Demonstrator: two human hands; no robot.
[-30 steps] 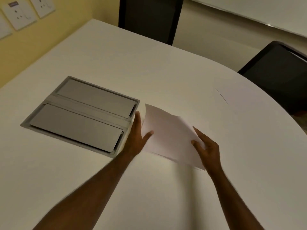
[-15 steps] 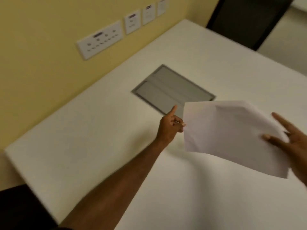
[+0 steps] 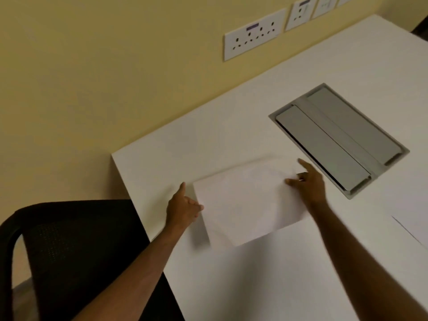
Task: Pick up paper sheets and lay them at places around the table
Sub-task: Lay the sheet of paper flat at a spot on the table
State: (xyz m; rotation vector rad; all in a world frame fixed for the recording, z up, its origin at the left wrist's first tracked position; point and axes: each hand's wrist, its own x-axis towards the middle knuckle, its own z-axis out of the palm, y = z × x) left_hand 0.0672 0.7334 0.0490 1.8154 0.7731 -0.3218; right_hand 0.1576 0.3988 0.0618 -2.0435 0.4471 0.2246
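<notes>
A white paper sheet is held low over the white table, near the table's left end. My left hand pinches the sheet's left edge, forefinger stretched out. My right hand grips its far right corner. The sheet's near edge casts a shadow on the table, so it seems slightly lifted. Another paper sheet lies flat at the right edge of the view, only partly visible.
A grey metal cable hatch is set into the table just right of my right hand. A black mesh chair stands at the table's left end. Wall sockets line the yellow wall behind.
My view has swung left toward the table's end and the chair. Both hands carried the sheet from beside the hatch, through the air, down to the table's left end.
</notes>
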